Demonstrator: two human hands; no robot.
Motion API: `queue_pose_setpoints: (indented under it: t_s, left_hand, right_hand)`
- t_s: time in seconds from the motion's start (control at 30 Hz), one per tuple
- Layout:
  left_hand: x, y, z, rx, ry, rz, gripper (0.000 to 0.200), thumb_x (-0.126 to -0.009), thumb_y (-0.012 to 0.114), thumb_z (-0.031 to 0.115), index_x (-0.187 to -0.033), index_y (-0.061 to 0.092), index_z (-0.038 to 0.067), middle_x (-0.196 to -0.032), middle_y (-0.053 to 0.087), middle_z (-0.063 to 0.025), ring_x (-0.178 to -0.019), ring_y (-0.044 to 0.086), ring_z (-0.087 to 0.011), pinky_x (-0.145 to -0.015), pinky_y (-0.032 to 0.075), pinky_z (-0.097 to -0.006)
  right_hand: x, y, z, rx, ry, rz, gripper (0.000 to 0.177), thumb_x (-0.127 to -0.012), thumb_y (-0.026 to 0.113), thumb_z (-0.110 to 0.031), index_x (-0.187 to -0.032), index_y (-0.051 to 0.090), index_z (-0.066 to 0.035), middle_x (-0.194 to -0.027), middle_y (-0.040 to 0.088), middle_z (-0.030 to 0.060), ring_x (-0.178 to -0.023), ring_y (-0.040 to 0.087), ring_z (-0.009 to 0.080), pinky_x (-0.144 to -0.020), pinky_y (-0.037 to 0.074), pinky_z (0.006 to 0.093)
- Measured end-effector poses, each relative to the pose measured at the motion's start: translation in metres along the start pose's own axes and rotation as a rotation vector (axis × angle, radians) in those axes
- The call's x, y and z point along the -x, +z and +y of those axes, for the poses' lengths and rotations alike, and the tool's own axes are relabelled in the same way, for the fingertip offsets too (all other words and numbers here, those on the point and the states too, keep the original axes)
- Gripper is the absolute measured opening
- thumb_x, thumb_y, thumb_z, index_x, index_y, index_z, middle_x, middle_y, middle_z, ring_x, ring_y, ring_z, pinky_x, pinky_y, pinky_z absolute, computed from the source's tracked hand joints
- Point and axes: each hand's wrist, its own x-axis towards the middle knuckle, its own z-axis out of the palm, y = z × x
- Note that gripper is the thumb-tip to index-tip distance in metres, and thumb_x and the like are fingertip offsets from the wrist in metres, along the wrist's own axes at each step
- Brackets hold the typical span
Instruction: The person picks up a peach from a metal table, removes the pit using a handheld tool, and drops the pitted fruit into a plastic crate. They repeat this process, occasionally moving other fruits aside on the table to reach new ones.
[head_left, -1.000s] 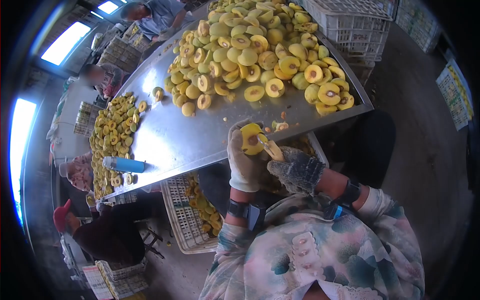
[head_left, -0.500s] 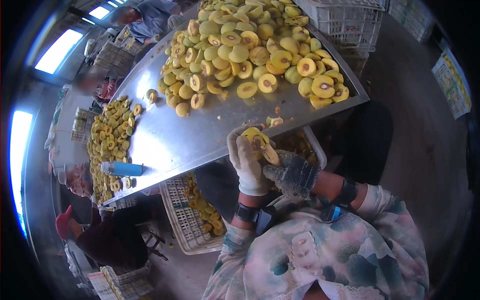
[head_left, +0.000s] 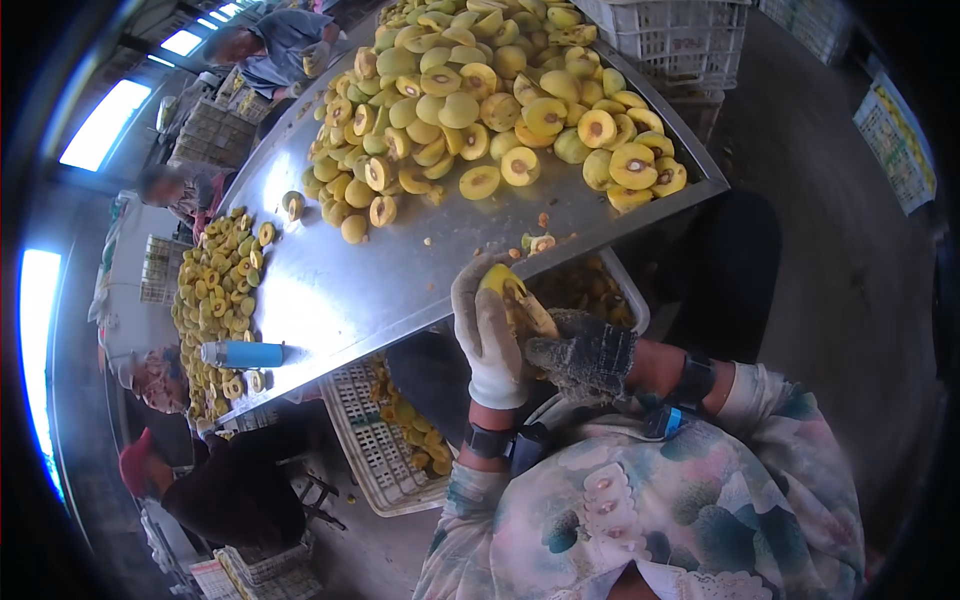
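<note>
In front of the table edge, my left hand (head_left: pixel 484 330), in a white glove, is closed around a yellow peach half (head_left: pixel 500 281). My right hand (head_left: pixel 582 352), in a dark grey, worn glove, is closed on a short tan tool (head_left: pixel 541 318) like a wooden handle. Its far end meets the cut side of the fruit; the tip is hidden. Beyond my hands, a large heap of peach halves (head_left: pixel 460 110) covers much of the metal table (head_left: pixel 400 260), several with brown pits showing. A few scraps of fruit (head_left: pixel 538 243) lie near the edge.
Below the edge sits a bin of fruit pieces (head_left: pixel 628 290). Left of my legs is a white crate (head_left: pixel 365 435) holding peach pieces. A second heap (head_left: pixel 215 280) and a blue bottle (head_left: pixel 243 354) are on the table's left. Several co-workers sit along it; stacked crates (head_left: pixel 665 45) stand right.
The peach half has turned in my left hand, so its cut side shows less. Both hands stay together, still gripping. The whole view has shifted slightly.
</note>
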Motion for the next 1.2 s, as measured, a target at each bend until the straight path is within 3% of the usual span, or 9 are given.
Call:
queue_pose_setpoints:
  t_s: [0.27, 0.37, 0.4, 0.5, 0.6, 0.83, 0.87, 0.97, 1.2]
  left_hand:
    - [-0.018, -0.014, 0.006, 0.447, -0.432, -0.207, 0.048, -0.095, 0.032, 0.041, -0.109, 0.051, -0.001, -0.107, 0.058, -0.0141, -0.089, 0.055, -0.0181, -0.076, 0.046, -0.0279]
    - [-0.017, -0.005, 0.000, 0.181, -0.218, -0.128, 0.045, -0.095, 0.031, 0.037, -0.109, 0.051, -0.001, -0.105, 0.058, -0.0145, -0.087, 0.056, -0.0188, -0.075, 0.047, -0.0288]
    - [-0.020, -0.010, -0.015, -0.400, 0.160, -0.156, 0.043, -0.094, 0.034, 0.034, -0.109, 0.050, -0.002, -0.104, 0.058, -0.0149, -0.089, 0.056, -0.0195, -0.077, 0.047, -0.0299]
    - [-0.016, -0.013, 0.005, 0.555, -0.358, -0.132, 0.040, -0.092, 0.038, 0.031, -0.111, 0.050, -0.003, -0.104, 0.058, -0.0146, -0.089, 0.057, -0.0200, -0.077, 0.047, -0.0302]
    - [-0.012, 0.004, 0.010, 0.405, -0.231, -0.005, 0.042, -0.091, 0.040, 0.031, -0.113, 0.048, -0.003, -0.102, 0.059, -0.0129, -0.086, 0.058, -0.0188, -0.075, 0.046, -0.0270]
    - [0.002, 0.017, 0.018, -0.052, -0.144, -0.024, 0.037, -0.094, 0.037, 0.029, -0.105, 0.055, -0.001, -0.098, 0.059, -0.0110, -0.091, 0.056, -0.0186, -0.081, 0.042, -0.0306]
    - [0.000, 0.014, 0.002, -0.616, 0.333, -0.050, 0.036, -0.095, 0.034, 0.027, -0.106, 0.053, -0.002, -0.098, 0.060, -0.0120, -0.092, 0.056, -0.0187, -0.083, 0.042, -0.0306]
    - [0.000, 0.018, 0.006, 0.119, -0.145, -0.025, 0.039, -0.094, 0.034, 0.030, -0.108, 0.050, -0.002, -0.103, 0.058, -0.0142, -0.092, 0.057, -0.0206, -0.081, 0.044, -0.0311]
    - [-0.005, 0.007, -0.011, -0.069, 0.057, -0.011, 0.049, -0.091, 0.039, 0.041, -0.111, 0.049, -0.003, -0.111, 0.055, -0.0147, -0.091, 0.057, -0.0197, -0.078, 0.047, -0.0274]
  right_hand:
    - [-0.005, -0.007, 0.009, 0.238, -0.147, 0.072, 0.032, -0.086, 0.057, -0.013, -0.115, 0.051, -0.001, -0.103, 0.059, 0.0087, -0.094, 0.054, 0.0140, -0.082, 0.045, 0.0293]
    - [-0.006, -0.007, 0.005, 0.376, -0.199, 0.193, 0.034, -0.084, 0.059, -0.013, -0.115, 0.052, -0.001, -0.103, 0.059, 0.0106, -0.095, 0.055, 0.0168, -0.084, 0.044, 0.0311]
    - [-0.005, -0.007, 0.000, 0.375, -0.197, 0.194, 0.034, -0.084, 0.059, -0.013, -0.115, 0.052, -0.001, -0.103, 0.059, 0.0106, -0.095, 0.055, 0.0168, -0.084, 0.044, 0.0311]
    - [-0.007, -0.009, -0.017, 0.308, -0.299, 0.406, 0.036, -0.083, 0.061, -0.015, -0.115, 0.052, -0.001, -0.106, 0.058, 0.0122, -0.099, 0.055, 0.0200, -0.086, 0.044, 0.0321]
    - [-0.017, -0.018, -0.016, 0.852, -0.617, 0.446, 0.039, -0.079, 0.063, -0.017, -0.114, 0.053, -0.001, -0.111, 0.056, 0.0158, -0.104, 0.054, 0.0265, -0.089, 0.042, 0.0353]
    - [-0.025, -0.021, -0.001, 0.796, -0.553, 0.436, 0.043, -0.079, 0.064, -0.025, -0.116, 0.053, -0.004, -0.108, 0.057, 0.0174, -0.102, 0.055, 0.0315, -0.087, 0.044, 0.0378]
    - [-0.024, -0.017, 0.001, 0.794, -0.552, 0.439, 0.043, -0.079, 0.064, -0.025, -0.116, 0.053, -0.004, -0.108, 0.057, 0.0174, -0.102, 0.055, 0.0315, -0.087, 0.044, 0.0378]
    - [-0.021, -0.005, -0.005, 0.844, -0.655, 0.434, 0.044, -0.079, 0.065, -0.025, -0.115, 0.053, -0.003, -0.104, 0.060, 0.0165, -0.098, 0.057, 0.0305, -0.085, 0.045, 0.0375]
    - [-0.013, -0.019, -0.016, 0.554, -0.503, 0.531, 0.048, -0.076, 0.069, -0.025, -0.115, 0.053, -0.002, -0.108, 0.058, 0.0166, -0.101, 0.056, 0.0302, -0.086, 0.044, 0.0378]
